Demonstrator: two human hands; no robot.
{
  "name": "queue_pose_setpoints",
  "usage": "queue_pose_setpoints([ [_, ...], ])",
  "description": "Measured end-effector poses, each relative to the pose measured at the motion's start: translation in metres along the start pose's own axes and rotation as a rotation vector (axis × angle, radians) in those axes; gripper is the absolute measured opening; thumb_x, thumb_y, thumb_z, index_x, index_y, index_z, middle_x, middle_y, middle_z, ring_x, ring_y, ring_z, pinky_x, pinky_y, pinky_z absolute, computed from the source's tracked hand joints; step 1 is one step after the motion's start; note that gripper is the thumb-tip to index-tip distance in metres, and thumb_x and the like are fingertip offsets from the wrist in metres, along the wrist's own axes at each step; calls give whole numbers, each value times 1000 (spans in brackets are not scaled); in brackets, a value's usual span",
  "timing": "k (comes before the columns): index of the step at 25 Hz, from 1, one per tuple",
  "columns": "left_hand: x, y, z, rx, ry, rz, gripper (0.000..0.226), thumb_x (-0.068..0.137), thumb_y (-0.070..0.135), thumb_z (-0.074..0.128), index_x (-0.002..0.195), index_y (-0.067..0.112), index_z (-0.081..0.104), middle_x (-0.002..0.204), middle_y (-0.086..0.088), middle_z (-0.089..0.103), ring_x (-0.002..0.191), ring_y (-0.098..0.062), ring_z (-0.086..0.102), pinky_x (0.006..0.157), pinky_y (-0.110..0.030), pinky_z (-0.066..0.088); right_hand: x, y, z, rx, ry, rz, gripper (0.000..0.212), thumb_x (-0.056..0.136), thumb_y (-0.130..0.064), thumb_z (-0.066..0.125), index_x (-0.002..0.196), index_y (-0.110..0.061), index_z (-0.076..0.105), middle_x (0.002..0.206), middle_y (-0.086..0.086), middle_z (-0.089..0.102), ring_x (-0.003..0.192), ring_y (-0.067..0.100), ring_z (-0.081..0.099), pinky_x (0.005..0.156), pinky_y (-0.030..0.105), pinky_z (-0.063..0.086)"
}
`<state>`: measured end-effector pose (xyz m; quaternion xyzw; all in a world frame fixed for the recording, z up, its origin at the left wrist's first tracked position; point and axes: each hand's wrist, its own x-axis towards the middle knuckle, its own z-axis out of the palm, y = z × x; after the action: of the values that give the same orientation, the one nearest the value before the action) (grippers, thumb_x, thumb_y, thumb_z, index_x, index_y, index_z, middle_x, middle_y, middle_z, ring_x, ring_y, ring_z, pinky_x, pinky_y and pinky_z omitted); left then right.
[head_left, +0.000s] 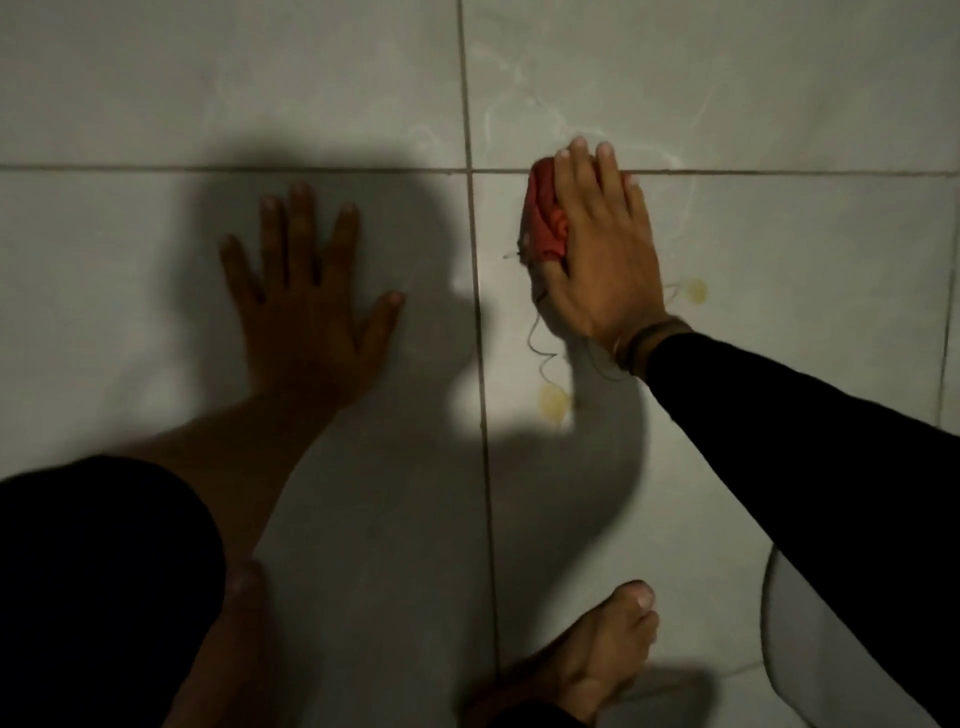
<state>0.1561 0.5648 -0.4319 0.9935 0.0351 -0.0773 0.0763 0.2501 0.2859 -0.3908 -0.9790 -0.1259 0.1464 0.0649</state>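
Note:
My right hand lies flat with straight fingers on a crumpled red cloth, pressing it onto the pale tiled floor at a grout crossing. Loose threads trail from the cloth toward me. My left hand rests flat on the tile to the left, fingers spread, in shadow. Two yellowish stains mark the floor, one below my right wrist, another to its right. Faint wet streaks curl on the tile beyond the cloth.
Dark grout lines cross the floor. A bare foot stands on the tile at the bottom middle, another sits in shadow at the bottom left. A pale rounded object shows at the lower right.

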Motion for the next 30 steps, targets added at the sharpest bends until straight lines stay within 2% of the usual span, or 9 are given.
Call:
queue_pose_setpoints([
  [4,5,-4,11,14,67,31,86,102,69,36,175,27,20,183,-18,12,169,-44,12,129,-72,7,24,-51,32,48,253,121,83,103,-47,49,170,-8,22,179,21,21,168,43,16,137,64,14],
  [7,2,-6,9,-6,35,23,86,102,67,36,176,27,17,184,-17,7,170,-43,8,129,-74,6,-64,-76,57,24,72,-81,79,102,-45,54,169,-12,29,178,22,25,166,44,20,133,66,20],
  [10,1,-8,10,-4,20,31,84,103,66,32,176,27,17,184,-17,4,170,-44,6,128,-76,6,-115,-40,52,-25,-52,-62,72,105,-49,49,166,-13,35,176,21,29,164,44,24,128,68,30],
  [13,4,-5,15,13,36,43,84,103,66,30,176,27,15,184,-17,3,170,-44,6,128,-76,4,-18,-34,43,65,173,256,76,102,-48,46,167,-11,32,176,21,28,165,43,22,133,66,21],
  [15,4,-7,18,5,31,47,84,103,65,31,176,29,13,184,-16,2,170,-44,6,127,-76,4,21,-61,43,130,307,246,85,94,-48,53,168,-12,32,176,21,28,166,42,21,135,63,17],
  [19,2,-9,17,-26,29,21,83,102,65,33,176,30,16,184,-15,2,170,-43,6,127,-77,5,-126,-100,68,126,31,-32,89,100,-41,58,172,-24,10,178,16,25,170,36,10,133,66,21],
  [21,1,-8,16,-34,26,23,82,103,65,31,176,30,16,185,-14,0,170,-43,5,127,-77,4,-183,-68,66,102,2,81,82,103,-40,52,172,-22,11,178,14,23,168,35,8,130,72,26],
  [25,3,-6,19,-47,33,58,82,103,66,31,176,33,10,184,-5,-12,169,-45,5,125,-80,5,-122,-30,66,101,86,607,77,103,-45,40,171,-11,22,180,19,16,168,42,9,135,66,14],
  [30,2,-9,19,-107,27,58,84,103,65,31,174,38,-6,185,-10,-7,170,-45,4,124,-81,8,-225,-75,77,172,-18,372,70,111,-46,33,171,-13,22,181,15,12,169,40,6,137,62,10],
])
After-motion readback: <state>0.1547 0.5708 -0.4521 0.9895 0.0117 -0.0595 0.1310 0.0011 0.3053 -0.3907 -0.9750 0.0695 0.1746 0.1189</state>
